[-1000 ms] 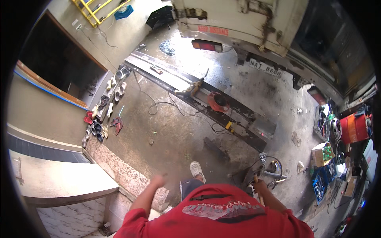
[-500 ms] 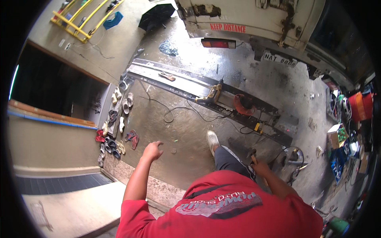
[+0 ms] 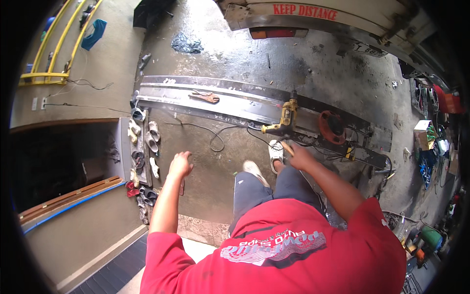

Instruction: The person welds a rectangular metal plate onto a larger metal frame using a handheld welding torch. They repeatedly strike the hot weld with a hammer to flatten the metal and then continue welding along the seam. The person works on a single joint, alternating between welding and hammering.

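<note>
My right hand [image 3: 301, 159] is closed around the wooden handle of a hammer [image 3: 287, 147], at the near side of a long metal beam [image 3: 235, 109]; the hammer's head is hard to make out now. My left hand [image 3: 181, 163] hangs over the floor at the left, holding nothing, its fingers loosely apart. On the beam, just beyond my right hand, rests a yellow corded drill [image 3: 288, 116]. A pair of rusty locking pliers [image 3: 205, 97] lies on the beam farther left. Right of the drill sits a round orange-red part [image 3: 332, 127].
A black cord [image 3: 218, 139] loops over the floor before the beam. Shoes and slippers [image 3: 152, 137] line the doorway at left. Blue plastic [image 3: 187, 44] lies beyond the beam. A vehicle's rear [image 3: 303, 14] stands at the far right, with clutter and a box [image 3: 424, 133] along the right.
My view has swung right and come closer to the beam. My right hand has moved up and forward with the hammer, near the drill. Both feet now show.
</note>
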